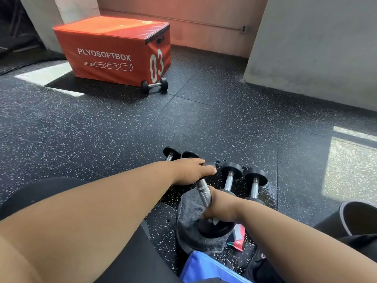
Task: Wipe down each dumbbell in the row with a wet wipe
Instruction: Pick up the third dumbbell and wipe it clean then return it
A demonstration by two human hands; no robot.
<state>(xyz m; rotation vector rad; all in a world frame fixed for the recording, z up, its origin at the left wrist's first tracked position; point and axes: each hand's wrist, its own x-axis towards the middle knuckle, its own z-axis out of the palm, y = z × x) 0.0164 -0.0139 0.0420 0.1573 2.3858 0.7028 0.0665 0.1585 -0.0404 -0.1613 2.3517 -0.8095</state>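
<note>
Black round-ended dumbbell with a shiny metal bar [204, 193] lies tilted on a grey cloth [189, 209] on the speckled black floor [102, 129]. Left hand [191, 172] curls over its far end. Right hand [219, 207] wraps around the bar near the close end.

Printed in white capitals on the long front face of the orange foam box [114, 52]: "PLYOSOFTBOX", with a row of four small box outlines just beneath. Printed large and white, running up the box's shorter right face: "03". Nothing legible on the dumbbells or on the red packet [238, 236] by the towel.
</note>
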